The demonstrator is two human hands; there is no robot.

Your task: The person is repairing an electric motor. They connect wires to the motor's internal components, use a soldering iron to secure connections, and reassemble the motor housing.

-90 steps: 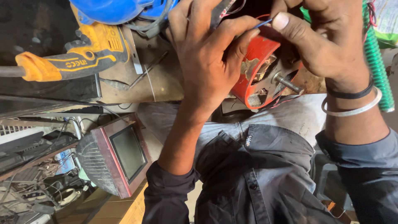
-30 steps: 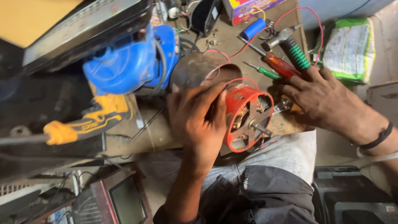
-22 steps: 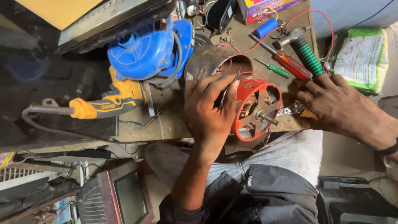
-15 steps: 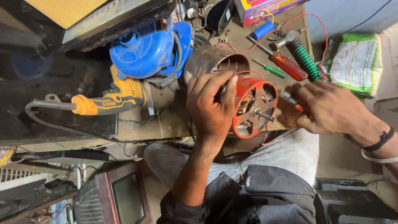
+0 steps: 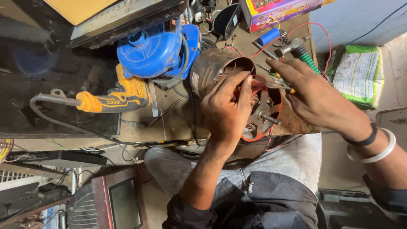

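At bench's far edge: colourful rectangular carton (image 5: pixel 283 12); green-white printed packet (image 5: pixel 359 73) off to the right. Red motor housing (image 5: pixel 263 111), round with steel shaft, sits at the near edge. Left hand (image 5: pixel 227 111) curled over its rim; right hand (image 5: pixel 316 95) pinches a thin tool (image 5: pixel 277 83) above it.

Motor frame (image 5: pixel 271 123) sits at near edge of workbench (image 5: pixel 178 123), left hand (image 5: pixel 227 110) resting on its left side, right hand (image 5: pixel 313 95) over its right side. Cylindrical housing (image 5: pixel 212 70) lies just behind the frame; pump (image 5: pixel 154 51) to the housing's left, power tool (image 5: pixel 116 97) in front of the pump. Screwdrivers (image 5: pixel 303 53) and cardboard box (image 5: pixel 280 10) lie behind the right hand; small monitor (image 5: pixel 121 201) stands below the bench, left of the person's knees.
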